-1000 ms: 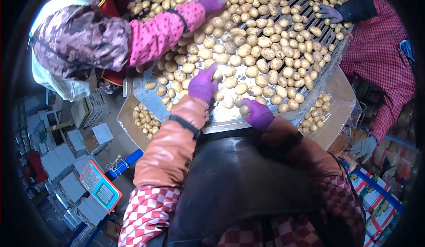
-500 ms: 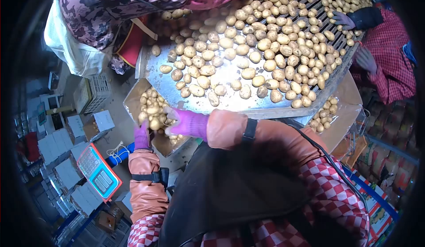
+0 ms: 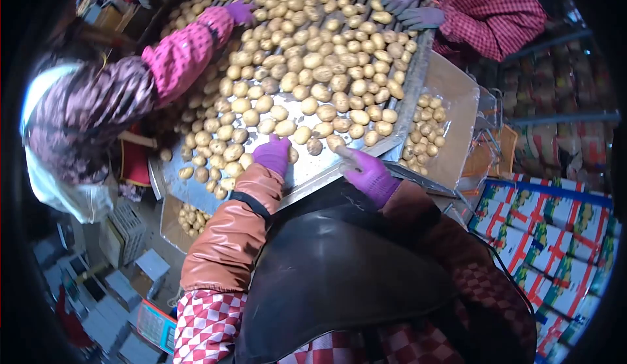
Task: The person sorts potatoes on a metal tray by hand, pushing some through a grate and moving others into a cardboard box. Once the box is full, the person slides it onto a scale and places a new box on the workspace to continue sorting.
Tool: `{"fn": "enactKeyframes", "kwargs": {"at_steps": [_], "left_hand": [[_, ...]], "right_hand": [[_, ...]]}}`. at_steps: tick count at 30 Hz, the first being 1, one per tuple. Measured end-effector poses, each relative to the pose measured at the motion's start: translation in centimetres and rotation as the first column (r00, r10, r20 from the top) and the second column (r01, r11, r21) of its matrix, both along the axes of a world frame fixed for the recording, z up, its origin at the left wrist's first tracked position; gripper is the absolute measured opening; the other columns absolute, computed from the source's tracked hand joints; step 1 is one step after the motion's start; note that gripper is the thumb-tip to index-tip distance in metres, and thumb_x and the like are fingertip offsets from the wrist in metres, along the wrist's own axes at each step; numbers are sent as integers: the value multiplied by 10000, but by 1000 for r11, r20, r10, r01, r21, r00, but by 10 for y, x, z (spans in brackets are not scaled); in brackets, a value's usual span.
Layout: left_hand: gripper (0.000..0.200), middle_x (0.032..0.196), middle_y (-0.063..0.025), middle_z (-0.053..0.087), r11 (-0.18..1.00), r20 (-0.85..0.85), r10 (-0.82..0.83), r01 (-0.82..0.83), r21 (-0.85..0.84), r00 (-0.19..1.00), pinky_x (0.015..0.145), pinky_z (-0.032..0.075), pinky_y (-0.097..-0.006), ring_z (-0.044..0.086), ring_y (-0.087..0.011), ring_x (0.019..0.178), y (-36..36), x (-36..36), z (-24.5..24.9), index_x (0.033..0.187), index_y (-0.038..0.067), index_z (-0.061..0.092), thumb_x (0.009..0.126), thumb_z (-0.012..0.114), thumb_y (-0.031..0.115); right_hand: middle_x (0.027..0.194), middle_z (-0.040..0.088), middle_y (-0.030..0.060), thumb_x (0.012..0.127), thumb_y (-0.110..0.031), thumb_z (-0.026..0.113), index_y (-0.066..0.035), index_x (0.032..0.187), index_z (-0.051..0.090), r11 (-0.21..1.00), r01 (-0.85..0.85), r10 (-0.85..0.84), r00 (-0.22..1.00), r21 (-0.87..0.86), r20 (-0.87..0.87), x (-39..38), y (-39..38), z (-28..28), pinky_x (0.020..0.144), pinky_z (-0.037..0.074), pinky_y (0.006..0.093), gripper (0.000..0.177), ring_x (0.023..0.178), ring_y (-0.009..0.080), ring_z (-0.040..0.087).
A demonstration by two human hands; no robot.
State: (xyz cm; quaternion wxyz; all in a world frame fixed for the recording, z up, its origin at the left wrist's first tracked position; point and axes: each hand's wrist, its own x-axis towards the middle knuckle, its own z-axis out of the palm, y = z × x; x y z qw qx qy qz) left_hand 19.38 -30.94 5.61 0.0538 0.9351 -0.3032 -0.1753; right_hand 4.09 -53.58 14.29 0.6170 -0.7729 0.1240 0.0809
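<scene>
My left hand point(image 3: 272, 155), in a purple knitted glove, is at the near part of the metal sorting table point(image 3: 313, 165). Its fingers curl down, and a potato point(image 3: 292, 156) shows at its right side, against the glove. To the right, my right hand point(image 3: 368, 176), in a purple glove with pale fingertips, has its fingers closed at another potato point(image 3: 335, 142). That potato is at the near end of the spread of loose potatoes point(image 3: 320, 73). The glove hides part of the right-hand grip.
Cartons of potatoes stand at the table's right point(image 3: 450, 119) and left point(image 3: 171, 223). A co-worker's purple-gloved hand point(image 3: 241, 13) reaches over the table from the left. Another's grey-gloved hands point(image 3: 421, 18) are at the far right. A scale point(image 3: 155, 325) stands lower left.
Both my hands have left the left carton of potatoes and are now among the potatoes on the table. The view has turned to the right. The left co-worker's arm reaches farther into view.
</scene>
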Motion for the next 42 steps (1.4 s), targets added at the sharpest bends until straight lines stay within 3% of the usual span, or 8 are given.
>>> {"fn": "enactKeyframes", "kwargs": {"at_steps": [6, 10, 18, 24, 26, 31, 38, 42], "left_hand": [[317, 992, -161, 614, 966, -65, 251, -254, -48, 966, 686, 521, -475, 645, -353, 865, -11, 19, 66, 1026, 123, 619, 783, 717, 303], [351, 974, -142, 605, 930, -15, 56, -58, -362, 998, 725, 513, -467, 627, -362, 851, -97, 10, 100, 1047, 122, 595, 767, 717, 292], [193, 968, -143, 607, 912, 53, 63, -36, -408, 997, 715, 521, -481, 628, -379, 819, -104, 79, 56, 899, 117, 645, 741, 694, 215], [256, 834, -149, 654, 709, -390, 392, -544, -449, 833, 702, 533, -378, 657, -280, 754, -44, 59, 35, 971, 70, 657, 759, 703, 206], [215, 683, -62, 611, 392, -754, 338, -812, -432, 564, 564, 480, -275, 585, -159, 598, -28, 41, 30, 906, 18, 641, 865, 669, 228], [275, 663, -52, 591, 242, -917, 334, -960, -141, 219, 496, 413, -226, 560, -135, 548, -53, 31, 98, 932, 27, 621, 943, 624, 302], [259, 881, -55, 647, 395, -946, -162, -860, -323, 281, 652, 523, -258, 624, -147, 757, -74, 44, 55, 1117, -10, 632, 979, 591, 205], [274, 914, -50, 662, 384, -977, -169, -905, -185, 128, 691, 527, -262, 619, -133, 791, -75, 47, 47, 1175, 0, 633, 970, 595, 177]], "right_hand": [[1256, 601, 177, 850, -213, 707, -56, 1336, 549, 797, 272, -165, 957, -540, 239, 9, -90, -13, 976, 465, 448, 534, 1161, 327, 578], [1427, 404, 232, 760, -367, 735, -105, 1329, 500, 436, -12, 44, 999, -900, 8, 43, -63, -27, 1042, 325, 534, 669, 1291, 383, 410], [1046, 691, 159, 851, -275, 665, -126, 1201, 651, 899, 38, 15, 993, -436, 117, 54, -105, -10, 872, 531, 420, 381, 980, 326, 667], [1040, 685, 193, 852, -212, 647, -99, 1202, 638, 770, 369, -201, 915, -521, 351, 150, -181, -27, 870, 523, 449, 368, 984, 355, 657], [1198, 629, 193, 794, -293, 715, -111, 1367, 512, 702, 116, -119, 992, -702, 45, 174, -200, -40, 928, 507, 454, 634, 1080, 365, 623], [1233, 540, 231, 753, -342, 746, -165, 1433, 419, 545, -224, -37, 956, -808, -290, 201, -181, -28, 893, 516, 498, 775, 1089, 410, 592], [1163, 662, 203, 848, -420, 672, -140, 1284, 599, 703, -351, 197, 932, -619, -305, 191, -216, -32, 909, 512, 449, 523, 1070, 363, 643], [1122, 686, 165, 895, -366, 640, -117, 1213, 654, 824, -17, 38, 999, -567, 25, 228, -187, 10, 896, 521, 407, 404, 1048, 323, 661]]}}
